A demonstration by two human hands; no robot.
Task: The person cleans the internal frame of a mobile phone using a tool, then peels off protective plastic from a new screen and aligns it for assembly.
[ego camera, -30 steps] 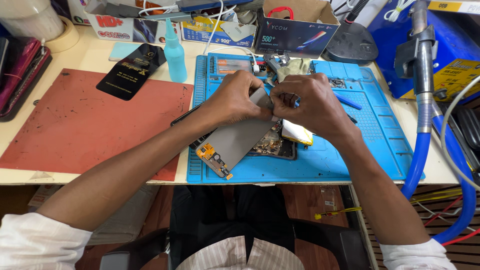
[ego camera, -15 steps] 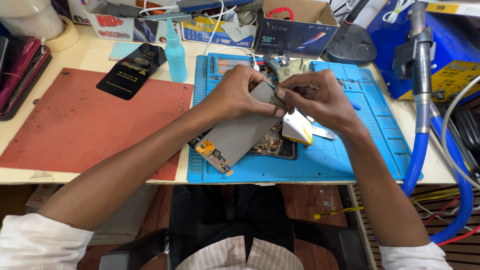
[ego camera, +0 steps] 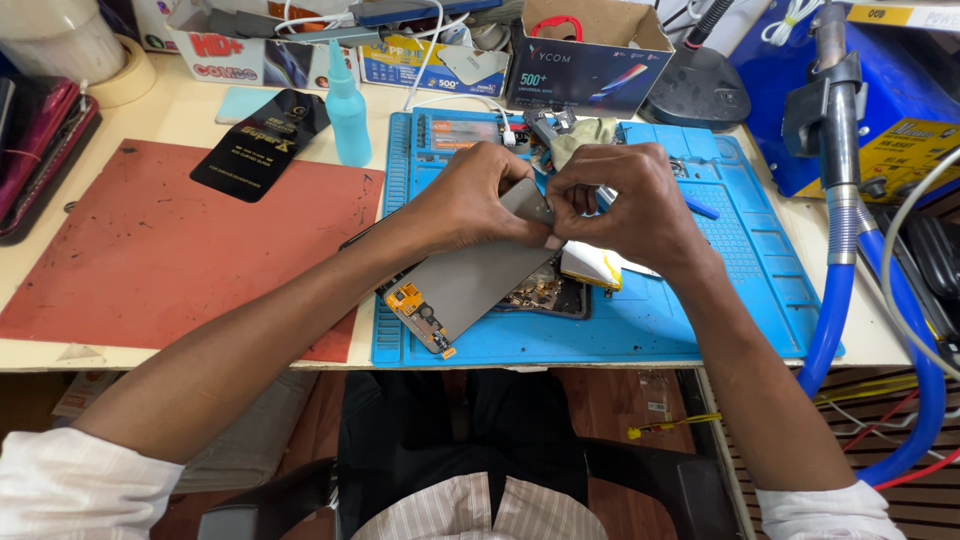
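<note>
Both hands meet over the blue work mat (ego camera: 760,300), a little toward twelve o'clock from its middle. The left hand (ego camera: 478,198) grasps the top end of a grey phone screen panel (ego camera: 480,280), fingers curled over its upper edge, thumb on the flat grey face. The panel is tilted, running from the hands down toward seven o'clock, where its lower end, with a small orange circuit part (ego camera: 415,305), sits just above the mat's near edge. The right hand (ego camera: 630,205) pinches at the same upper corner of the panel, fingertips pressed against those of the left; whether it holds a small tool there I cannot tell. Beneath the panel, at about five o'clock from the hands, lies an opened phone body (ego camera: 545,293) with a white and yellow piece (ego camera: 590,268) just beside it. At ten o'clock from the hands stands a turquoise squeeze bottle (ego camera: 347,112), upright, near a black flat packet (ego camera: 262,145) lying partly on a red mat (ego camera: 150,250). A blue hose (ego camera: 835,300) hangs at three o'clock.
</note>
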